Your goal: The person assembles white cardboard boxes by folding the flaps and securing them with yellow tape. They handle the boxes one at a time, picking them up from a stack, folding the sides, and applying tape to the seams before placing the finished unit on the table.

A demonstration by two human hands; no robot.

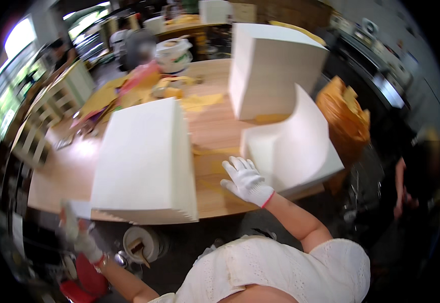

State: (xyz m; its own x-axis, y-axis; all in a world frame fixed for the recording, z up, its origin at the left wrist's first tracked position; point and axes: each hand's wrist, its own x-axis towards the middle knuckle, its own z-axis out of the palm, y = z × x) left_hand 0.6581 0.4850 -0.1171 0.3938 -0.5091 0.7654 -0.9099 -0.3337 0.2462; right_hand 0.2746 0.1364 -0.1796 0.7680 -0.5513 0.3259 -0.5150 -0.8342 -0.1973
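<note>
My right hand [246, 183], in a white knit glove with a red cuff, is held with fingers spread. It is beside the near left edge of a low stack of white sheets [300, 161]; whether it touches them is unclear. The top of that stack curls up at the back. Off the table's near left edge is my gloved left hand [83, 237], smeared by motion, its fingers unreadable. Between the hands lies a wide stack of white sheets [134, 156] with stepped layers along its right and near sides. A tall white stack [275, 70] stands behind the curled one.
Below the wooden table [210, 197] stands a white bucket [147, 245] with a brush across it, near a red stool [86, 278]. An orange plastic bag [341, 113] bulges at the right. Yellow scraps and another bucket [172, 54] sit farther back. People are at far left and right.
</note>
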